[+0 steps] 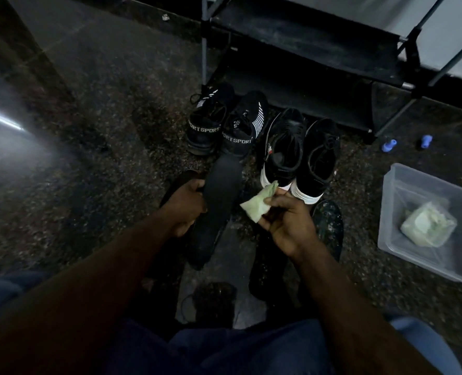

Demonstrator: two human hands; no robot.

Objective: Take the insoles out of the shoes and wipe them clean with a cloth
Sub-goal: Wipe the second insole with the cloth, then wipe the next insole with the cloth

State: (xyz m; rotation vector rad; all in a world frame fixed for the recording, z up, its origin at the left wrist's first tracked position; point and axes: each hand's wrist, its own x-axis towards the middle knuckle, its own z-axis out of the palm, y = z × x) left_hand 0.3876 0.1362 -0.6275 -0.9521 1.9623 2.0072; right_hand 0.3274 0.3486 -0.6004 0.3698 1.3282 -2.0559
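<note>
The insole (219,201), judged light and floppy, is gripped mid-edge by the left hand (186,204); the cloth (256,207) is pinched at the right hand (289,226) fingertips

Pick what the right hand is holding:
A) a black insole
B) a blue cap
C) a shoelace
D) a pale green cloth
D: the right hand pinches the pale green cloth between thumb and fingers, while the black insole is held by the left hand.
</note>
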